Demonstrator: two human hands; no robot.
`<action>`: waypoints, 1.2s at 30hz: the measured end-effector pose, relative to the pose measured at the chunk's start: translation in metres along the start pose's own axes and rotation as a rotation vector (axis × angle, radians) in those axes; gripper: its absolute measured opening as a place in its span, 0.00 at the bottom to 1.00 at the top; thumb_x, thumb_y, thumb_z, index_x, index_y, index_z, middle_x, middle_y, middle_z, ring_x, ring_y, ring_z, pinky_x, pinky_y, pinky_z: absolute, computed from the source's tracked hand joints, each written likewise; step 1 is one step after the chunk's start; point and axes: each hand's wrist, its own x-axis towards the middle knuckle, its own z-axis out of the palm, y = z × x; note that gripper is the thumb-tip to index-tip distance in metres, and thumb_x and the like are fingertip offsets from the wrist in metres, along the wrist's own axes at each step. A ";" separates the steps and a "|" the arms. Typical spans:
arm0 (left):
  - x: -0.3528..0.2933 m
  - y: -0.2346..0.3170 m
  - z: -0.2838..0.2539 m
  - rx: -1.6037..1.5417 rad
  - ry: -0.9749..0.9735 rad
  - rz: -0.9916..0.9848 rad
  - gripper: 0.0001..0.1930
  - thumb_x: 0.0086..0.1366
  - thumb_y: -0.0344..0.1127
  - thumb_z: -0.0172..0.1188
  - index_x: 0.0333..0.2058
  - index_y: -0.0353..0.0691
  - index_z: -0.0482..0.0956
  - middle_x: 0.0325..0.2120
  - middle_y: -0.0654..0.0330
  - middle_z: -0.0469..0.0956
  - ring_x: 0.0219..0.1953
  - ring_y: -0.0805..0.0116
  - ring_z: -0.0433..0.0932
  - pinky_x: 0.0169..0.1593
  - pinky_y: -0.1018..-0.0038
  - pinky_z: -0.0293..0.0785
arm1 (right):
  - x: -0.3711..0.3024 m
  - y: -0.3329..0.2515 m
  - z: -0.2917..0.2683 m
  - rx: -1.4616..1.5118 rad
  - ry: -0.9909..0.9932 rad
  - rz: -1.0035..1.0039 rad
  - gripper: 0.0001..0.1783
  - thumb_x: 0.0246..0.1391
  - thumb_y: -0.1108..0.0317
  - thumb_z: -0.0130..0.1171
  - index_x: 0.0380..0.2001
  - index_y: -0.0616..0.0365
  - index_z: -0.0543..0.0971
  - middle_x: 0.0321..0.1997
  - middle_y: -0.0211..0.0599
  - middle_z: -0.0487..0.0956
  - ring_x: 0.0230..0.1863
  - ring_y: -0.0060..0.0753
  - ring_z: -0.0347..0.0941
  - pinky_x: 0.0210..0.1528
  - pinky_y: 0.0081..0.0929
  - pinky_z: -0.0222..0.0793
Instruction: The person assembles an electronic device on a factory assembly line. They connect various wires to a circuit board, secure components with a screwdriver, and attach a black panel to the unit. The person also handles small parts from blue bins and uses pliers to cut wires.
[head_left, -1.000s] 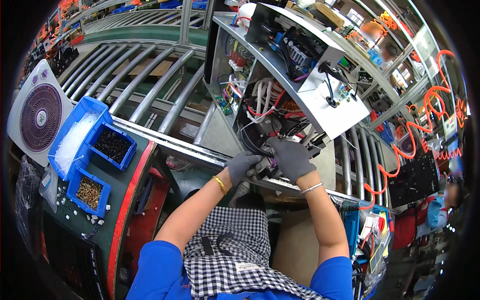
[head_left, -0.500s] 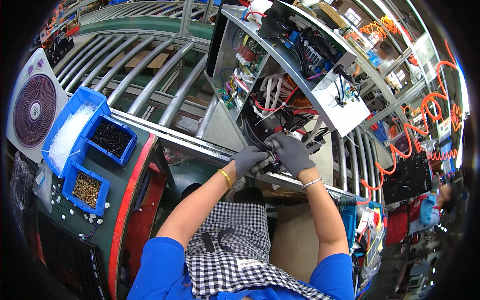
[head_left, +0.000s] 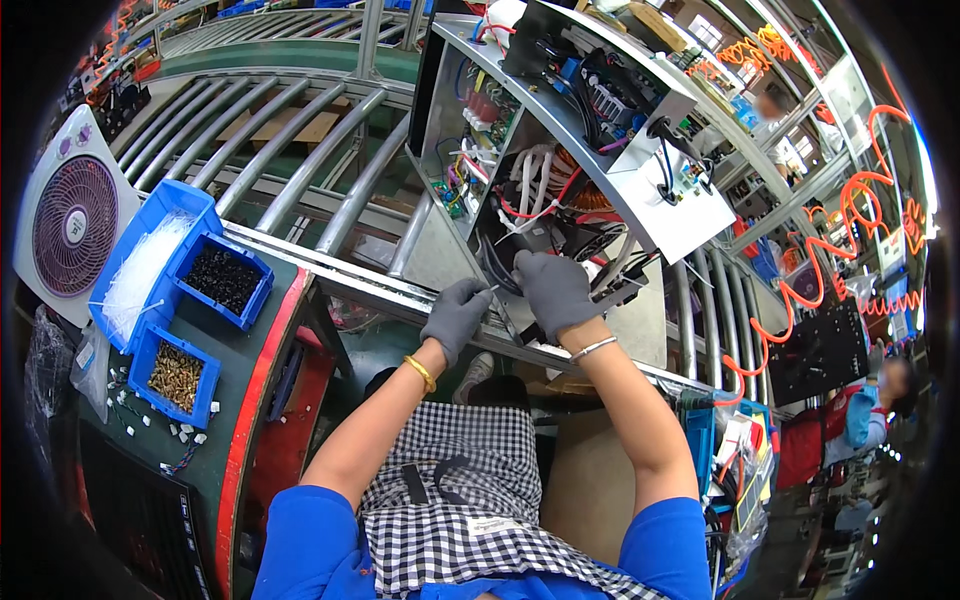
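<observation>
An open metal cabinet (head_left: 560,110) stands tilted on the roller conveyor, with wires, circuit boards and copper coils inside. At its near lower opening are both my hands, in grey gloves. My left hand (head_left: 458,318) is closed, fingertips pinching the end of a thin white strip (head_left: 491,289) that looks like a cable tie. To its right, my right hand (head_left: 556,293) is closed beside the black cables (head_left: 494,262); its fingertips and whatever they grip are hidden. White wires (head_left: 535,178), tied together, and a red wire run above my right hand.
On the green bench at left stand blue bins of white cable ties (head_left: 150,260), black parts (head_left: 222,278) and brass-coloured fasteners (head_left: 174,377), near a fan (head_left: 75,222). Conveyor rollers (head_left: 355,205) lie beyond. Orange coiled hoses (head_left: 812,262) hang at right, near another person (head_left: 855,415).
My hands have drawn apart: the left moved left and down, the right moved left and up. The thin white strip now shows at my left fingertips.
</observation>
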 end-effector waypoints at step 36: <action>0.022 0.009 0.008 -0.243 -0.188 0.312 0.09 0.66 0.25 0.58 0.45 0.36 0.75 0.31 0.63 0.77 0.33 0.76 0.76 0.39 0.78 0.76 | -0.004 0.020 -0.007 0.052 0.007 -0.161 0.05 0.53 0.61 0.58 0.32 0.47 0.78 0.31 0.36 0.81 0.35 0.47 0.81 0.34 0.43 0.75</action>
